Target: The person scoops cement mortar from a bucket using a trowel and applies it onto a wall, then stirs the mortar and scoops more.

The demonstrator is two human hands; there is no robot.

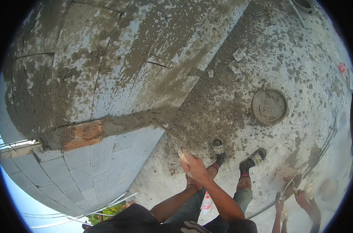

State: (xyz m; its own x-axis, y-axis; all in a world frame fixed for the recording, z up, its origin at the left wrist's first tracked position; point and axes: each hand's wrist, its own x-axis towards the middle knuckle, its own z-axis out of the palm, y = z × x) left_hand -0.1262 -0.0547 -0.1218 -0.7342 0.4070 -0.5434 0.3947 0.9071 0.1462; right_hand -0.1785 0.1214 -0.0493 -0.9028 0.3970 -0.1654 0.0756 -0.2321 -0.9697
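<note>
My right hand (194,168) is closed in front of my body, its fingers curled near a pale, rounded end (183,156) I cannot clearly make out. Just behind and below it is my left hand (192,182), mostly covered by the right, so its fingers are hidden. Beyond my hands, a thin mortar-coloured strip (168,130) slants up to the wall's lower corner; whether it joins what I grip is unclear. To my left rises a block wall, its far face (118,58) smeared with wet mortar, its near face (102,159) bare. A wooden board (83,134) lies along the corner edge.
A round tub of mortar (269,106) stands to the right on the splattered floor (300,77). Block pieces (235,66) lie by the wall foot. A plastic bottle (206,206) is near my legs. At lower right, another person's hands (300,198) hold a flat tool (288,190).
</note>
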